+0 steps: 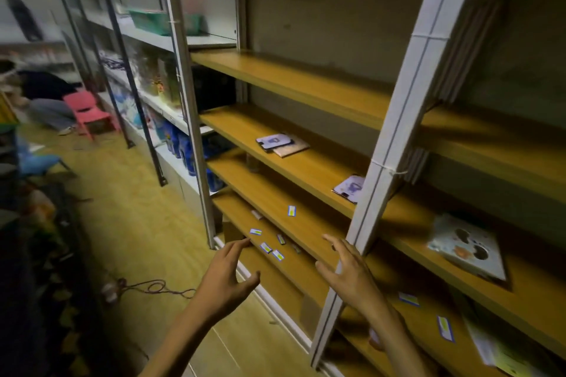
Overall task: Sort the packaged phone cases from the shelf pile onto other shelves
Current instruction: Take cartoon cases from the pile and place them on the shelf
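Phone cases in packaging lie on the wooden shelves up and away from both hands: two overlapping packs [281,144] far above the left hand [228,280], one pack [350,187] above the right hand [352,275] by the white upright [398,144], a bigger pale pack [468,246] off to the right hand's right. Both hands empty, fingers spread and relaxed, hovering in front of the shelf edge w/ small labels [269,246] between them. Looks like a between-picks step: nothing held, no pack touched yet. Next move prob. needs a reach up to one pack, pinch its edge, lift w/o dragging the neighbour.
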